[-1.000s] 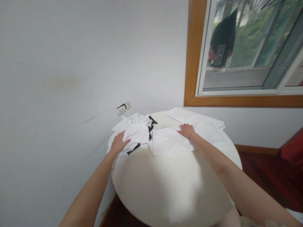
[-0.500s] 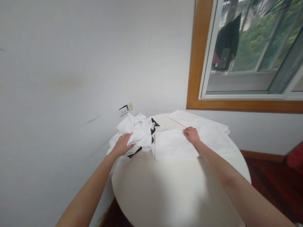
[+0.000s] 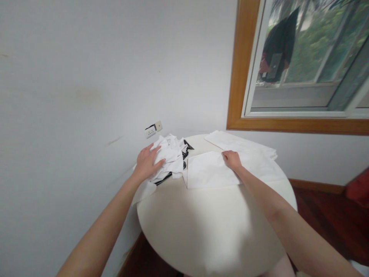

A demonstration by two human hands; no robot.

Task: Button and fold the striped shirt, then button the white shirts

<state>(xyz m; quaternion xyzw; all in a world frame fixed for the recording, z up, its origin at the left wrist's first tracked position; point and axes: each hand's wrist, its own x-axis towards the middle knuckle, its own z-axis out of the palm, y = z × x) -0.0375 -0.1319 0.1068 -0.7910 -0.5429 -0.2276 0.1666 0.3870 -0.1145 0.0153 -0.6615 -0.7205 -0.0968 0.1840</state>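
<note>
A crumpled pile of white cloth (image 3: 171, 154) lies at the left of the round table, against the wall. My left hand (image 3: 146, 163) rests on the pile's left side, thumb and fingers spread. Dark striped bands (image 3: 164, 178) stick out from under and beside the heap. Right of it a folded white cloth (image 3: 204, 169) lies flat. My right hand (image 3: 232, 159) is at its far edge, with the fingers curled closed on the fabric. More white cloth (image 3: 242, 143) is spread behind and right of that hand; where one piece ends and another starts I cannot tell.
The round white table (image 3: 184, 227) stands close to the wall, its curved edge facing me. A wall socket (image 3: 150, 132) sits above the pile. A wood-framed window (image 3: 235, 77) is at the upper right. Something red (image 3: 359, 188) shows at the right edge.
My left hand has shifted up and left over the crumpled pile, and its fingers have spread. My right hand stays at the folded cloth, its fingers more tightly curled. The view has tilted slightly.
</note>
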